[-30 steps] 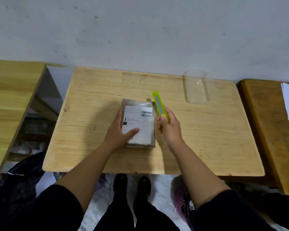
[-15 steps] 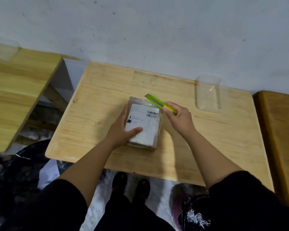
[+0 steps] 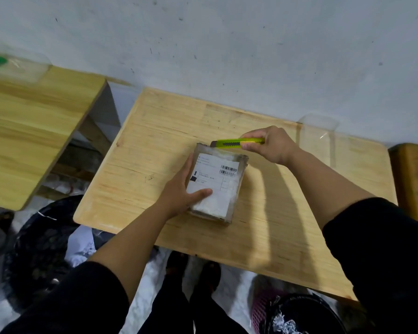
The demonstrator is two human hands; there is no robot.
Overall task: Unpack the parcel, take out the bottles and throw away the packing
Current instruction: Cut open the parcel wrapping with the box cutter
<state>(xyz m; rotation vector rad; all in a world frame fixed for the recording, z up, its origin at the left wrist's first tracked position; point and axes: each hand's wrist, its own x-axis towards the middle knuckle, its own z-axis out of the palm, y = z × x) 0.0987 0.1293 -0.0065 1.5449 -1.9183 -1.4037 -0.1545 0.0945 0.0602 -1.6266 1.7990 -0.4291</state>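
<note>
Parcel: a flat grey-wrapped parcel [image 3: 217, 186] lies on the wooden worktop [image 3: 155, 150], near its middle, long side running roughly from 12 to 6 o'clock and tilted slightly.
Label: a white shipping label [image 3: 212, 179] with a barcode [image 3: 228, 170] covers most of the parcel's top face.
Left hand: the left hand [image 3: 184, 191] rests on the parcel's 9 o'clock edge; its fingers lie along that side and the thumb [image 3: 200, 192] presses flat on the label, so the hand clamps the parcel down.
Right hand: the right hand [image 3: 268, 145] is at the parcel's 12 o'clock end, its fingers curled tight around the rear of a yellow-green utility knife [image 3: 237, 143].
Knife: the body lies nearly level, tip pointing toward 9 o'clock, just above the parcel's far edge; the dark tip sits at the far left corner, though whether it touches the wrap I cannot tell.
Clear container: an empty transparent box [image 3: 316, 138] stands at 2 o'clock from the parcel, near the worktop's far edge and by the wall [image 3: 227, 56].
Side tables: a second wooden table [image 3: 34, 131] sits at 9 o'clock, apart from the worktop; a darker one [image 3: 413, 179] touches the frame at 3 o'clock.
Floor: below the near edge are a dark mesh bin [image 3: 41, 249] at 7 o'clock and another bin [image 3: 299, 314] with shredded paper at 5 o'clock.
Sleeves: both forearms are bare, with black sleeves [image 3: 384, 249] above the elbows.
</note>
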